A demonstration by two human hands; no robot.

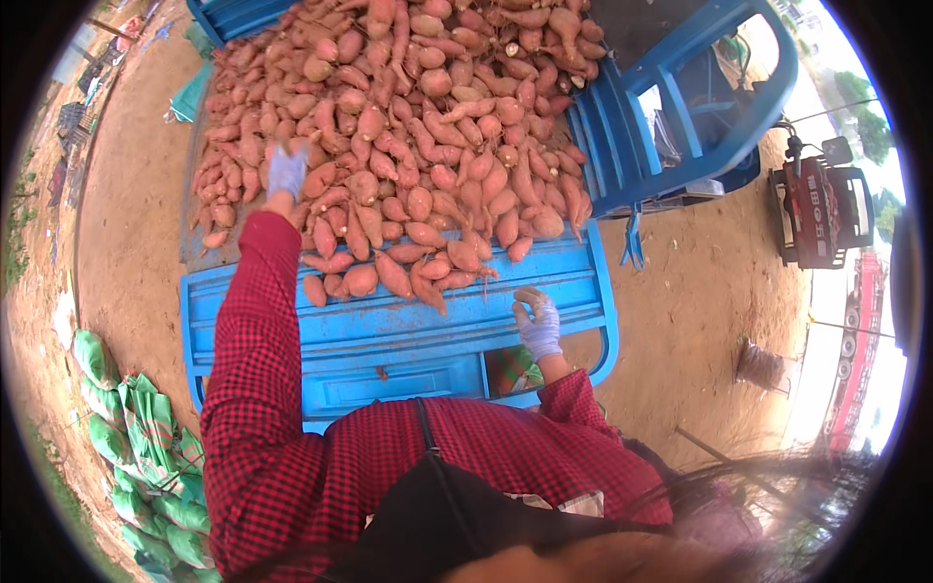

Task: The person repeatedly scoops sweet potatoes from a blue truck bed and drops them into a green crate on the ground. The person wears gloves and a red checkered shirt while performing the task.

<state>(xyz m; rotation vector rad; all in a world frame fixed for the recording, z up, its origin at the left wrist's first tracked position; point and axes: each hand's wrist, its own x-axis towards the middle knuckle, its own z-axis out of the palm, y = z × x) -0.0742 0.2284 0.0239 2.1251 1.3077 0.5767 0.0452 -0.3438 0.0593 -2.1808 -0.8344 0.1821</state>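
Observation:
A large heap of red-skinned sweet potatoes [393, 138] covers the bed of a blue cargo tricycle. Some lie on the lowered blue tailgate [379, 328] in front of my body. My left hand [287, 171], in a pale glove, reaches out over the left side of the heap. It is blurred, and whether its fingers hold a sweet potato cannot be made out. Above the right part of the tailgate is my right hand [538, 323], also gloved. Its fingers are curled with a gap to the thumb, and nothing shows between them.
Blue metal side rails [641, 146] rise on the right. Filled green woven sacks [146, 444] lie on the ground at left. A red vehicle [820, 211] stands farther right, and a brown roll-shaped bundle [762, 366] sits on the bare soil.

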